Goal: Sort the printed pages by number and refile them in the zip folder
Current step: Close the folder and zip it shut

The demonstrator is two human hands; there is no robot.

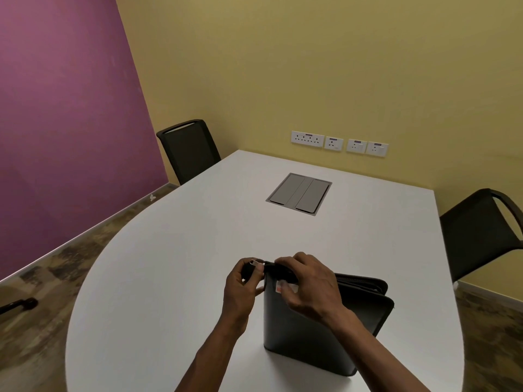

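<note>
A black zip folder [300, 326] stands upright on its edge on the white table [175, 250], near the front. A small white and orange label [280, 288] shows on its near face. My left hand [243, 284] pinches the black zipper pull tab [250, 268] at the folder's top left corner. My right hand [305, 281] grips the folder's top edge just right of that corner. The zip runs along the top edge toward the right [365, 281]. No printed pages are in sight.
A grey cable hatch [298, 193] is set into the table's middle. Black chairs stand at the far left [188, 151] and at the right [481, 236]. Wall sockets [339, 143] line the yellow wall. A dark object [19, 304] lies on the floor at left.
</note>
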